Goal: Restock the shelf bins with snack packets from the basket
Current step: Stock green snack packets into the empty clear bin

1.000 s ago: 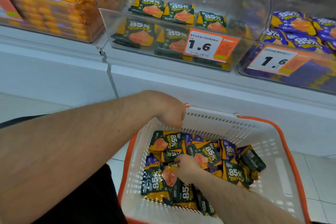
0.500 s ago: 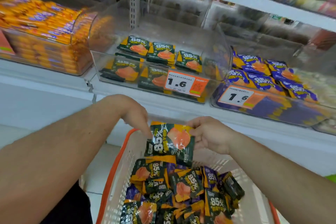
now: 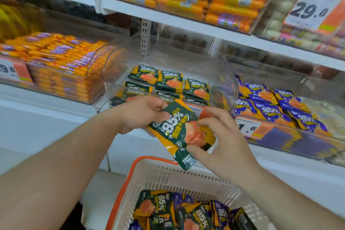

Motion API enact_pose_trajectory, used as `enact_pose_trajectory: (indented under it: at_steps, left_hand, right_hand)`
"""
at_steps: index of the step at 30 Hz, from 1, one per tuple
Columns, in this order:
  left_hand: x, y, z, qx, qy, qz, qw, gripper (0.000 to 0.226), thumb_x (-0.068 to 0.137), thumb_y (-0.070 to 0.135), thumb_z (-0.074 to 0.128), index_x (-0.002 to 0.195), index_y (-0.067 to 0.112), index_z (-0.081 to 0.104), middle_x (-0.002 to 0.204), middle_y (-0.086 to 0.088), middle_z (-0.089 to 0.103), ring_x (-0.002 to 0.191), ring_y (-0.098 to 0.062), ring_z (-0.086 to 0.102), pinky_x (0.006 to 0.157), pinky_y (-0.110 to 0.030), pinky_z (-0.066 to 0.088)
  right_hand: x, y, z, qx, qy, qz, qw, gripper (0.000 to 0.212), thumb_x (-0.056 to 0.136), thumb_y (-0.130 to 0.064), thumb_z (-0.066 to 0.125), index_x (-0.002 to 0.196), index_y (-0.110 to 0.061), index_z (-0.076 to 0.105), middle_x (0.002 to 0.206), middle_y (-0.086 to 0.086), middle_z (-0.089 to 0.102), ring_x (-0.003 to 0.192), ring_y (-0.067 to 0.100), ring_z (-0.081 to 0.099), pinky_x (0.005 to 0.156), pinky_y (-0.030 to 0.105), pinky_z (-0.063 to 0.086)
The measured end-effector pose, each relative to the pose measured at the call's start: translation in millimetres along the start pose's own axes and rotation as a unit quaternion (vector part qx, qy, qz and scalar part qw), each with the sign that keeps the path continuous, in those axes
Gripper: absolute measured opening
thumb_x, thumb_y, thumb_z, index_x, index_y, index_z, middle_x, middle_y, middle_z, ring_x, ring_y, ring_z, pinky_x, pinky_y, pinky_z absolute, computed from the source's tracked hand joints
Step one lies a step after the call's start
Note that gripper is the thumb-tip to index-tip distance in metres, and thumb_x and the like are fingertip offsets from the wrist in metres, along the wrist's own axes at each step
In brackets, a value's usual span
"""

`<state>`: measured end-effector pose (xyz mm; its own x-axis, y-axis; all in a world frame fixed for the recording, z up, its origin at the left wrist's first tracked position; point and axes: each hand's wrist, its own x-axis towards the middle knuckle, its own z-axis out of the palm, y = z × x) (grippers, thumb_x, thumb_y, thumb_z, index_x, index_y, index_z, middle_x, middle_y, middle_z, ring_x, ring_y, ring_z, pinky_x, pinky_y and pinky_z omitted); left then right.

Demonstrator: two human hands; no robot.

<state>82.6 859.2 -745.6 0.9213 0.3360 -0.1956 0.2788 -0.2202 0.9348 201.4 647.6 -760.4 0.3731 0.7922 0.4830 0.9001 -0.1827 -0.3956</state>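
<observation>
A green and orange "85%" snack packet [image 3: 177, 129] is held up between both hands, just in front of the clear shelf bin [image 3: 222, 82]. My left hand [image 3: 141, 114] grips its upper end. My right hand [image 3: 218, 136] pinches its lower right part with thumb and fingers. Several matching green packets [image 3: 169, 80] lie in that bin. Below, the white basket with an orange rim [image 3: 160, 173] holds several green and purple packets [image 3: 186, 213].
A bin of purple "85%" packets [image 3: 270, 106] stands to the right, with a 1.6 price tag [image 3: 248, 127]. Orange sausage packs [image 3: 56, 56] fill the left bin. The upper shelf [image 3: 186, 22] carries more sausages and a 29.8 tag.
My right hand took a green packet out of the basket and raised it. My left hand left the basket rim and now grips the packet too. The view tilted up to the shelves.
</observation>
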Motion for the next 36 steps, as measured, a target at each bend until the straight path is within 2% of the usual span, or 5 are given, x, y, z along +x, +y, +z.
enact_pose_trajectory:
  at_steps: [4,10,17,30,36]
  left_hand:
    - [0,13,3,-0.017,0.038,0.047,0.998,0.013,0.099,0.015,0.054,0.09,0.008,0.061,0.08,-0.005,0.063,0.068,-0.013,0.058,0.053,-0.024,0.049]
    - [7,26,3,-0.114,0.156,0.12,0.974,0.026,0.099,0.011,0.054,0.074,0.013,0.061,0.078,-0.002,0.071,0.068,-0.007,0.069,0.054,-0.024,0.05]
    - [27,13,-8,0.312,0.434,0.166,0.829,0.013,0.09,0.029,0.056,0.096,0.023,0.067,0.084,0.007,0.067,0.084,-0.02,0.058,0.069,-0.033,0.045]
    - [41,9,1,0.43,0.369,0.07,0.821,0.027,0.095,0.035,0.04,0.096,0.028,0.066,0.061,0.008,0.044,0.064,-0.018,0.045,0.073,-0.03,0.037]
    - [39,10,1,0.433,0.365,0.066,0.822,0.029,0.096,0.036,0.037,0.097,0.027,0.065,0.066,0.007,0.05,0.064,-0.018,0.048,0.074,-0.029,0.039]
  right_hand:
    - [13,-18,13,-0.094,-0.009,-0.052,0.994,0.066,0.058,-0.065,0.067,0.109,-0.023,0.063,0.151,0.008,0.035,0.138,0.03,0.039,0.103,0.05,0.043]
    - [58,-25,15,-0.126,0.032,-0.063,0.99,0.054,0.058,-0.048,0.06,0.105,-0.02,0.061,0.134,0.007,0.051,0.118,0.034,0.052,0.086,0.052,0.051]
    - [163,5,11,-0.162,-0.02,0.155,0.974,0.054,0.077,-0.058,0.063,0.117,-0.023,0.061,0.125,0.002,0.055,0.121,0.03,0.046,0.096,0.042,0.046]
    - [220,73,79,-0.256,-0.148,0.326,0.898,0.058,0.091,-0.057,0.042,0.124,-0.014,0.061,0.133,0.015,0.058,0.121,0.035,0.055,0.099,0.046,0.047]
    - [218,75,79,-0.286,-0.279,0.261,0.879,0.032,0.087,-0.022,0.04,0.106,-0.013,0.064,0.128,0.012,0.061,0.098,0.028,0.056,0.078,0.031,0.045]
